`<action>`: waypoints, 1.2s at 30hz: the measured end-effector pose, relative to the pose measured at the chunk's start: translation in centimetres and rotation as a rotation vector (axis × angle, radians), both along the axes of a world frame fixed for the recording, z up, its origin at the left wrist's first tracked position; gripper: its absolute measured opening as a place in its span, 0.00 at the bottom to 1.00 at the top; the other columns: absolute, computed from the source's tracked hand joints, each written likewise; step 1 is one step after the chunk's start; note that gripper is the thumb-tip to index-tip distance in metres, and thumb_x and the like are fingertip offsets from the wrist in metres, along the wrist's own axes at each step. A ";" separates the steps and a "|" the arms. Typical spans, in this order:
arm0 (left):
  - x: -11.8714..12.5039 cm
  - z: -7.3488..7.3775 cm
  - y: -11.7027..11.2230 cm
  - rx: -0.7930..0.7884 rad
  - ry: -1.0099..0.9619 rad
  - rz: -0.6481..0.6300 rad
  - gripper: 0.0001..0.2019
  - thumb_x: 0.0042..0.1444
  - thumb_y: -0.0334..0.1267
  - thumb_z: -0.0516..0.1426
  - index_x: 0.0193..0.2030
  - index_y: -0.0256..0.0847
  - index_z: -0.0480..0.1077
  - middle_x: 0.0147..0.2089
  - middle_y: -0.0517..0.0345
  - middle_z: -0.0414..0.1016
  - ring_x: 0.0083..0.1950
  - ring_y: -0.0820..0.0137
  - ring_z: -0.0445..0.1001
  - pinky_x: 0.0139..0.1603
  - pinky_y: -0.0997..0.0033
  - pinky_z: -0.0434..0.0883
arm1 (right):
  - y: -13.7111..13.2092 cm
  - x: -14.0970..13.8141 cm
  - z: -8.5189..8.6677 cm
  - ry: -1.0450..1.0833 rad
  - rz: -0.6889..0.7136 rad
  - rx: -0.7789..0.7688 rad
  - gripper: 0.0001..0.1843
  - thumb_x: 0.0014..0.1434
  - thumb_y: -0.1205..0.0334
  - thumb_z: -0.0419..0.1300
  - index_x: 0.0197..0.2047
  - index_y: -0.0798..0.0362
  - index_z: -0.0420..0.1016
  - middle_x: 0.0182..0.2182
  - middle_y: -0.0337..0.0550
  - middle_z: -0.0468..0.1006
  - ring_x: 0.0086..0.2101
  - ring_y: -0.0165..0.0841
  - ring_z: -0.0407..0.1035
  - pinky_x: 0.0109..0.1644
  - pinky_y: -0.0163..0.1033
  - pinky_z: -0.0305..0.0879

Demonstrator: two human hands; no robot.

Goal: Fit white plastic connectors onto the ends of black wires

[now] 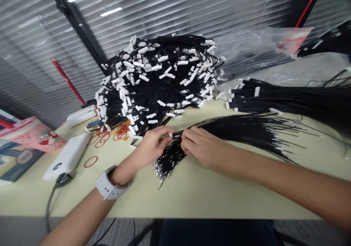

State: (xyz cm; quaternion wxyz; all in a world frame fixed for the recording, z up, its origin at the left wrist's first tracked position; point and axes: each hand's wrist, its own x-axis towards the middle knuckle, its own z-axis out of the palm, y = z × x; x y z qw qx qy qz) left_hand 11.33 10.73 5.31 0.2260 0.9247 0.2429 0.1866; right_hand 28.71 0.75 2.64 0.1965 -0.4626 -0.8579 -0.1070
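where they meet at mid-frame, the left hand [152, 145] pinches a small white plastic connector [170, 135] and the right hand [201, 146] grips the loose bundle of thin black wires [241, 129]. a heap of connector-tipped black wires [161, 81] rises at upper centre.

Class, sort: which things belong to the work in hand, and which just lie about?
In use: left hand, right hand, white connector, loose black wires, pile of connector-tipped wires.
Lying about: white power bank, pink box, plastic bags.
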 end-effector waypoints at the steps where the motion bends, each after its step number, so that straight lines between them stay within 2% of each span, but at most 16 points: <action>1: 0.0 0.0 0.0 -0.053 -0.003 0.020 0.08 0.56 0.31 0.52 0.42 0.36 0.70 0.32 0.55 0.72 0.32 0.70 0.68 0.30 0.71 0.64 | 0.1 0.2 0.0 0.062 -0.016 -0.028 0.12 0.55 0.79 0.45 0.32 0.55 0.63 0.34 0.47 0.66 0.34 0.34 0.57 0.38 0.40 0.57; 5: 0.0 0.2 0.0 -0.284 -0.036 0.064 0.08 0.55 0.35 0.53 0.40 0.36 0.70 0.29 0.56 0.71 0.29 0.72 0.67 0.27 0.73 0.62 | 0.5 0.6 0.5 0.439 -0.098 -0.202 0.06 0.60 0.72 0.48 0.32 0.53 0.61 0.31 0.41 0.68 0.32 0.31 0.60 0.36 0.38 0.58; 8: 0.0 0.3 0.1 -0.349 -0.068 0.067 0.07 0.54 0.35 0.54 0.39 0.37 0.70 0.30 0.56 0.72 0.30 0.71 0.67 0.29 0.72 0.62 | 0.7 0.7 0.8 0.612 -0.127 -0.274 0.05 0.59 0.69 0.51 0.32 0.53 0.65 0.31 0.40 0.71 0.33 0.31 0.63 0.37 0.37 0.59; 12: 0.0 0.2 0.4 -0.297 -0.069 0.080 0.07 0.54 0.36 0.55 0.39 0.37 0.69 0.30 0.56 0.71 0.32 0.70 0.68 0.31 0.72 0.62 | 0.7 0.8 0.9 0.605 -0.158 -0.276 0.05 0.58 0.68 0.53 0.31 0.53 0.69 0.31 0.39 0.73 0.33 0.30 0.65 0.37 0.36 0.59; 17: -0.2 0.2 0.2 -0.283 -0.029 0.100 0.07 0.55 0.35 0.53 0.38 0.36 0.69 0.30 0.56 0.70 0.32 0.70 0.68 0.31 0.70 0.64 | 0.6 0.7 0.8 0.546 -0.250 -0.275 0.08 0.58 0.64 0.53 0.29 0.53 0.68 0.28 0.38 0.72 0.32 0.30 0.64 0.35 0.37 0.57; 22: -0.1 0.2 -0.4 -0.022 -0.017 0.064 0.06 0.55 0.30 0.52 0.38 0.38 0.69 0.33 0.55 0.71 0.34 0.69 0.69 0.34 0.69 0.65 | 0.6 0.4 0.9 0.568 -0.268 -0.273 0.07 0.59 0.65 0.53 0.30 0.53 0.69 0.27 0.37 0.73 0.27 0.29 0.64 0.31 0.36 0.55; 24: 0.0 0.0 -0.6 -0.022 -0.036 0.055 0.07 0.55 0.30 0.52 0.40 0.39 0.68 0.33 0.56 0.72 0.33 0.70 0.70 0.33 0.70 0.65 | 0.6 0.4 1.0 0.615 -0.267 -0.290 0.06 0.58 0.66 0.54 0.30 0.53 0.71 0.27 0.37 0.74 0.26 0.28 0.65 0.30 0.35 0.56; 28: 0.1 -0.4 -0.6 -0.347 -0.104 0.064 0.06 0.55 0.33 0.54 0.40 0.37 0.67 0.30 0.57 0.73 0.32 0.71 0.71 0.30 0.73 0.65 | 0.6 0.5 1.1 0.670 -0.292 -0.322 0.06 0.56 0.69 0.57 0.29 0.52 0.73 0.27 0.36 0.75 0.27 0.28 0.66 0.32 0.35 0.59; 32: 0.3 -0.3 -0.4 -0.655 -0.177 0.117 0.07 0.54 0.34 0.56 0.40 0.37 0.66 0.33 0.55 0.75 0.35 0.71 0.73 0.34 0.73 0.67 | 0.3 0.9 1.2 0.603 -0.303 -0.275 0.07 0.55 0.70 0.57 0.28 0.52 0.74 0.28 0.35 0.75 0.29 0.28 0.66 0.34 0.35 0.58; 36: 0.4 0.0 -0.4 -0.797 -0.232 0.152 0.08 0.52 0.34 0.59 0.38 0.37 0.66 0.34 0.57 0.75 0.39 0.70 0.73 0.35 0.74 0.67 | 0.1 0.9 1.2 0.599 -0.311 -0.229 0.07 0.56 0.67 0.56 0.28 0.52 0.73 0.26 0.34 0.73 0.27 0.25 0.64 0.32 0.33 0.57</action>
